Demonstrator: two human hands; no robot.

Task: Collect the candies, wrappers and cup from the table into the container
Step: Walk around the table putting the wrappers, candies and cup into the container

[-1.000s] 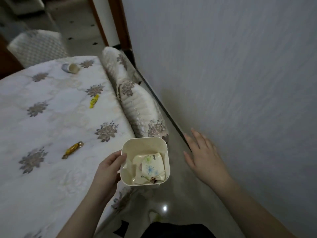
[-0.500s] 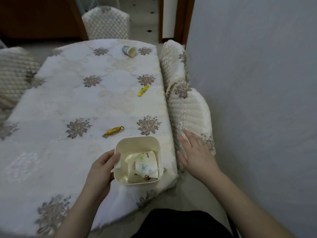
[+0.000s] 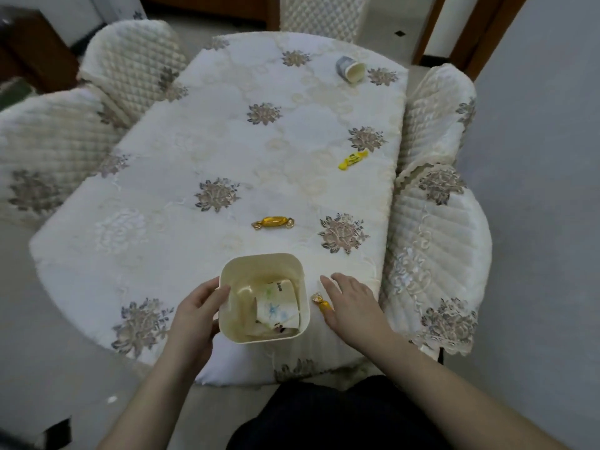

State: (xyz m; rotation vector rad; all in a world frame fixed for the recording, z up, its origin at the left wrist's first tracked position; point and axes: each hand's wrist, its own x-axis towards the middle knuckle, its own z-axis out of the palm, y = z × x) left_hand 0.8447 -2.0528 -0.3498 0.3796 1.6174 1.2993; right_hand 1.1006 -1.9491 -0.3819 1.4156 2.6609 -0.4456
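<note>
- The left hand [image 3: 194,315] grips the near-left wall of the cream container [image 3: 263,298], thumb hooked on the rim, holding it at the near edge of the table [image 3: 181,241].
- The right hand [image 3: 352,302] lies open, fingers spread, just right of the container; a gold-wrapped candy [image 3: 321,303] sits at its thumb side, touching or nearly so. It is not closed on anything.
- Done, as far as the inside shows: a paper cup [image 3: 276,305] with a floral print lies tipped in the container, with what looks like crumpled wrappers beneath; the exact contents are unclear.
- Left on the tablecloth: the gold candy by the right hand, a second gold twist-wrapped candy [image 3: 273,222] a little beyond the container, a yellow candy [image 3: 353,160] farther off near the right edge, and a small cup [image 3: 351,69] lying on its side at the far end.
- Judgement: roughly midway; the nearest candy is the likely next pick, then the farther items in turn.
</note>
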